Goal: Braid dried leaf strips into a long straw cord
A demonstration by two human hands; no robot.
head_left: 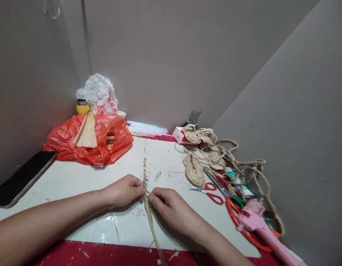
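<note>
A thin braided straw cord [145,168] runs up the middle of the white board, with loose flat strands trailing down over the board's front edge. My left hand [128,190] pinches the cord from the left, its fingers closed at the lower end of the braid. Just to the right, my right hand [166,205] is closed with thumb and forefinger on a strand beside the braid. The two hands' fingertips are close together.
The white board [104,221] lies on a red surface. Left: a phone [24,177] and red plastic bag [90,144] with husk. Behind: glue sticks [147,128]. Right: woven soles [194,170], red scissors [211,192], larger shears [220,184], pink glue gun [259,221] and cords.
</note>
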